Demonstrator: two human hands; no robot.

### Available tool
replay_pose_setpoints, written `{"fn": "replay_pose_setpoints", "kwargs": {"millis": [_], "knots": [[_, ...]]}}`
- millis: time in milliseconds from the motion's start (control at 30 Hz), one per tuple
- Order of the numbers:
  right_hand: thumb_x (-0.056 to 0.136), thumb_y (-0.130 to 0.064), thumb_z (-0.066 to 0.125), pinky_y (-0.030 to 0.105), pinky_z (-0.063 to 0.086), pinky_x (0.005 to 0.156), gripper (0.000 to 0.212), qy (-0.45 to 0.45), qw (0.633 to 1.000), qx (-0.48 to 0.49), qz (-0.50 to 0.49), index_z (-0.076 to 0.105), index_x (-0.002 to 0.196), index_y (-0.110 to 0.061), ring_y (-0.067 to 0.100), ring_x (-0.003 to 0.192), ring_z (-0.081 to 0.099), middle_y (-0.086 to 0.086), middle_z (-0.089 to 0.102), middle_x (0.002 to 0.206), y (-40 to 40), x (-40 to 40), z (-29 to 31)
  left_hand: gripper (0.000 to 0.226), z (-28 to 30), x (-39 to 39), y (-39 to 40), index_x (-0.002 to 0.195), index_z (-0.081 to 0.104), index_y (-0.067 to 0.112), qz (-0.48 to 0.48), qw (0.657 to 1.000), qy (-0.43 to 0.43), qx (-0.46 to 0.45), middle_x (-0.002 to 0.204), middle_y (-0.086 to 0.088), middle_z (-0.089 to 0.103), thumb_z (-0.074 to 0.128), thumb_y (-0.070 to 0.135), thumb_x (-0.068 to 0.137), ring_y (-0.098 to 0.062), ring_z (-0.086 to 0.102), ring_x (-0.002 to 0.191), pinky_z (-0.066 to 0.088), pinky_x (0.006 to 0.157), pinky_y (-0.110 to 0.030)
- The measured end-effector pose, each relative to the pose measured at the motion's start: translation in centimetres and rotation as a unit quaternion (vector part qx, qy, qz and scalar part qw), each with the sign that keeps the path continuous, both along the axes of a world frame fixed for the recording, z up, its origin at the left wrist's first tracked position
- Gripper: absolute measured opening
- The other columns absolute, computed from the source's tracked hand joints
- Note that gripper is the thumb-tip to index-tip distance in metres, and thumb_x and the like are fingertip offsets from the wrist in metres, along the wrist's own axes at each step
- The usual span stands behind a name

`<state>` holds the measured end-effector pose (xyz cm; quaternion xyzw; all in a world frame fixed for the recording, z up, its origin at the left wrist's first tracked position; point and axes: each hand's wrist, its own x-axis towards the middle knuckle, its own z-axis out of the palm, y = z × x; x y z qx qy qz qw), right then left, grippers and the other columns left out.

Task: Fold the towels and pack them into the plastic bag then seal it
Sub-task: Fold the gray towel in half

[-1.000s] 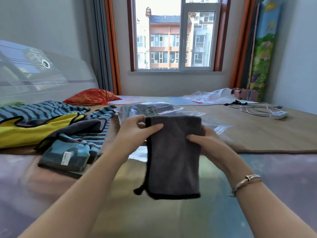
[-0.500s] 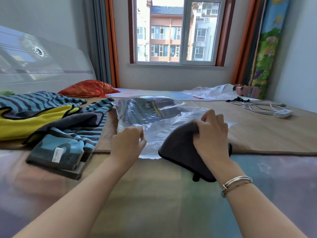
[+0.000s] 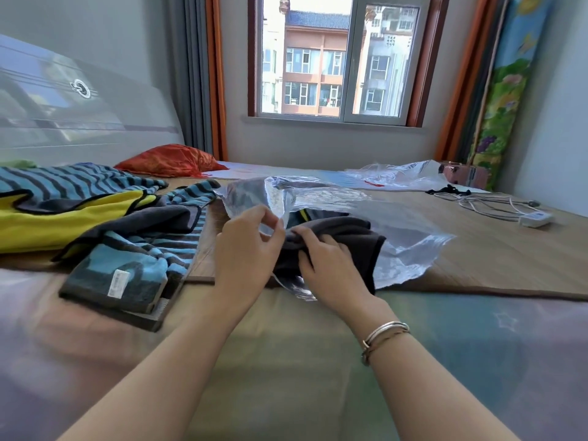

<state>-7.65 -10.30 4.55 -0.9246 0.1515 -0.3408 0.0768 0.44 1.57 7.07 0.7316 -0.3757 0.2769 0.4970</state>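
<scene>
The left hand (image 3: 246, 249) now pinches the upper film of the clear plastic bag (image 3: 407, 249) and lifts it, so the mouth of the bag stands open toward the person. A second ago both hands held the folded dark grey towel (image 3: 353, 237) in the air in front of the bag; half a second ago the right hand (image 3: 327, 265) alone pressed it down at the mouth. Now the right hand grips this towel with curled fingers and pushes it under the lifted film, and the towel is partly inside, with its near edge out on the bed (image 3: 286, 361). Deeper in the bag I can see another dark cloth with a yellow stripe. I think the packing of this towel is almost finished. The striped blue towels (image 3: 133, 262) lie unfolded on the left side, so much folding remains before the seal can be closed.
</scene>
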Motion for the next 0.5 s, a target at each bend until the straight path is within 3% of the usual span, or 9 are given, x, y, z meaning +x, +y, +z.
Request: {"fn": "replay_pose_setpoints", "kwargs": {"millis": [167,267,333,400,500], "knots": [[0.097,-0.018,0.041,0.045,0.034,0.101,0.035,-0.014,0.998,0.046,0.031,0.046,0.131,-0.023,0.030,0.116,0.049,0.013,0.062,0.114,-0.5,4.9,1.2,0.013,1.6,1.1,1.0,0.076,0.062,0.022,-0.032,0.998,0.017,-0.050,0.069,0.009,0.065,0.064,0.028,0.088,-0.008,0.063,0.059,0.053,0.065,-0.033],[0.098,-0.023,0.044,0.046,0.037,0.101,0.038,0.060,0.996,0.057,0.029,0.040,0.136,-0.024,0.034,0.118,0.048,0.016,0.058,0.119,-1.9,7.9,2.0,0.013,2.7,2.9,1.1,0.076,0.064,0.020,-0.067,0.993,0.052,-0.082,0.072,0.008,0.066,0.065,0.026,0.087,-0.005,0.064,0.060,0.054,0.066,-0.030],[0.097,-0.025,0.046,0.049,0.037,0.101,0.049,0.155,0.986,0.055,0.025,0.030,0.143,-0.024,0.036,0.120,0.047,0.017,0.056,0.124,-3.0,9.4,2.3,0.011,3.1,3.9,1.2,0.076,0.065,0.017,-0.118,0.986,0.077,-0.091,0.080,0.006,0.068,0.067,0.021,0.086,-0.005,0.067,0.072,0.054,0.073,-0.029],[0.095,-0.026,0.049,0.052,0.038,0.100,0.056,0.204,0.977,0.057,0.019,0.026,0.145,-0.024,0.036,0.120,0.047,0.015,0.056,0.127,-4.3,10.8,2.3,0.008,3.1,5.0,1.2,0.077,0.066,0.020,-0.184,0.975,0.114,-0.046,0.099,0.007,0.069,0.070,0.021,0.085,-0.003,0.065,0.095,0.050,0.087,-0.028],[0.089,-0.036,0.052,0.056,0.042,0.096,0.057,0.195,0.979,0.062,0.019,0.030,0.141,-0.029,0.035,0.113,0.054,0.009,0.061,0.123,-5.0,11.7,2.1,0.022,2.1,6.3,1.3,0.085,0.070,0.032,-0.243,0.954,0.173,0.022,0.124,0.016,0.061,0.072,0.050,0.074,0.002,0.055,0.116,0.039,0.101,-0.027]]}}
